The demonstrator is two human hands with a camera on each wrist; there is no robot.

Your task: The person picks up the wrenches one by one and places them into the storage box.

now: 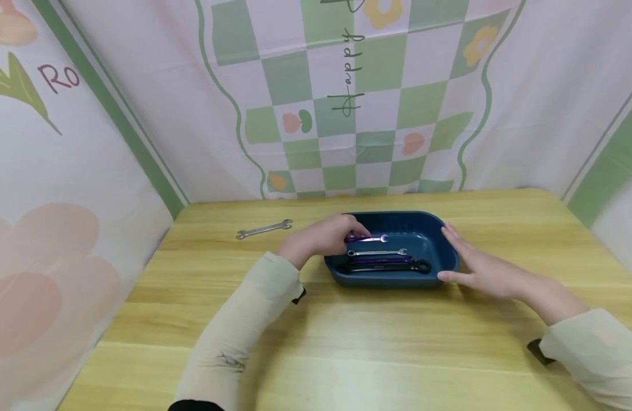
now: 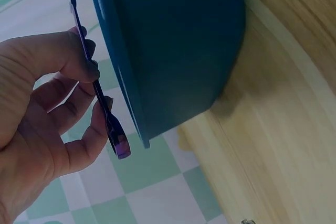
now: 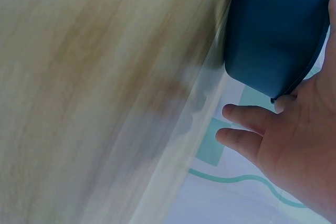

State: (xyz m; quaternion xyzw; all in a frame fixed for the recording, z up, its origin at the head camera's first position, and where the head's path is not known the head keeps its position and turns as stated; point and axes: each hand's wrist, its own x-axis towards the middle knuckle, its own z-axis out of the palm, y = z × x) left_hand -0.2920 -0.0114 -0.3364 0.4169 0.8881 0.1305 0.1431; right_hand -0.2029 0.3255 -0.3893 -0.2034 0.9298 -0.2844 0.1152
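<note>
My left hand (image 1: 330, 235) reaches over the left side of a dark blue plastic basin (image 1: 393, 283). Between its thumb and fingers it pinches a purple wrench (image 2: 100, 87), whose shiny open end points to the right in the head view. In the left wrist view this wrench is outside the basin wall, right by the rim. My right hand (image 1: 482, 269) rests at the basin's right end, fingers extended along the rim and thumb near the front corner. Inside the basin lie a silver wrench (image 1: 379, 252), another purple wrench (image 1: 385, 260) and a long black wrench (image 1: 390, 266), side by side.
A silver double open-end wrench (image 1: 264, 229) lies on the wooden table (image 1: 367, 354), left of the basin near the back. Behind the table hangs a patterned cloth (image 1: 336, 142), with more cloth on both sides.
</note>
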